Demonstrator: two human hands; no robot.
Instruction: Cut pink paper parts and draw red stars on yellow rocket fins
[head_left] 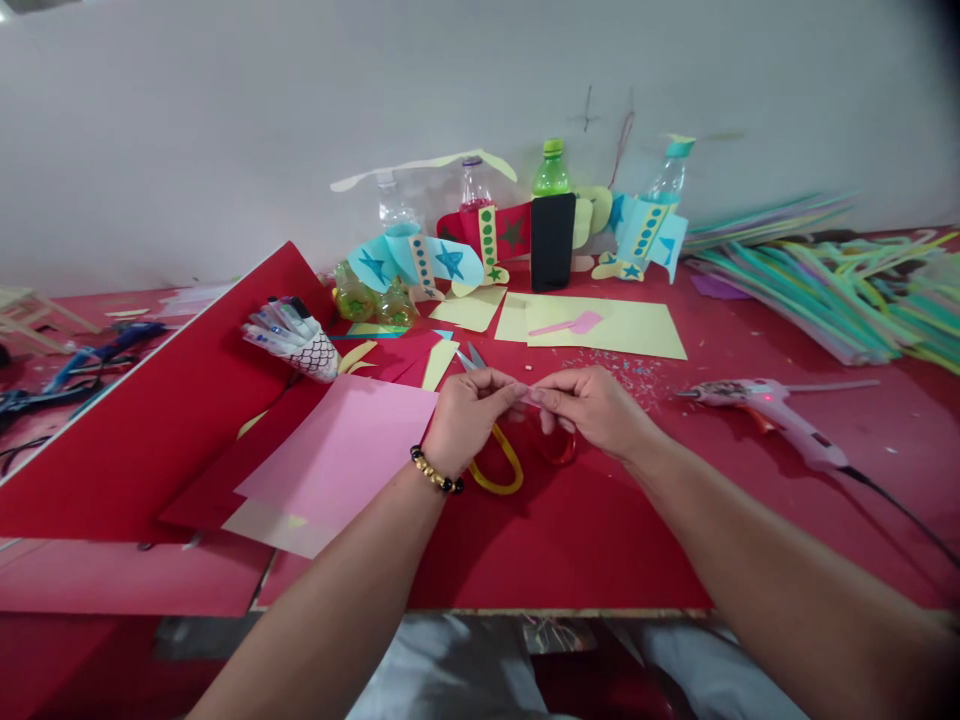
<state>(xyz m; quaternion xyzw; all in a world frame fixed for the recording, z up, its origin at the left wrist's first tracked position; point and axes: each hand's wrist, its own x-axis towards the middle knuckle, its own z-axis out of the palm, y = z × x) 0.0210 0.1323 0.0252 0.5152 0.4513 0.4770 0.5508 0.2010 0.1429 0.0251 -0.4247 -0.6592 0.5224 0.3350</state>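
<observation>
Four upright plastic bottles line the back of the red-covered table, dressed in paper wings and stars and looking finished; a fifth bottle, lying down, is wrapped in nothing yet. A scale-patterned holder carries marker pens. Pink paper lies near yellow-handled scissors. The left hand and right hand have fingers closed, both pinching a small pink paper strip between them.
</observation>
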